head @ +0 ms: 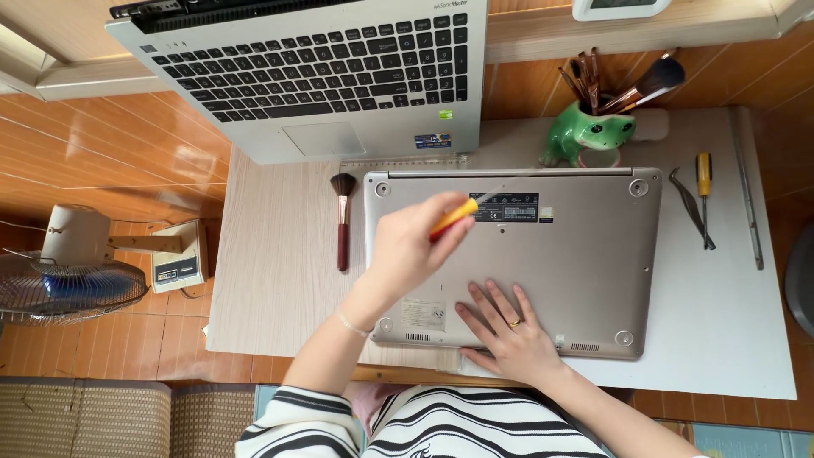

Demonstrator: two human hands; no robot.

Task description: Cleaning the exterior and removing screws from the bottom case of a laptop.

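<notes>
On the pale wooden bench (271, 280) a silver laptop (543, 254) lies upside down, base exposed. The left hand (407, 246) has its fingers closed around a yellow-handled screwdriver (454, 218) above it; the right hand (509, 335) presses flat, fingers spread, steadying the case.

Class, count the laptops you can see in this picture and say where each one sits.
2. One silver laptop lies upside down on the table, under both hands. A second open laptop sits behind it at the upper left, keyboard showing. None seems hidden.
</notes>
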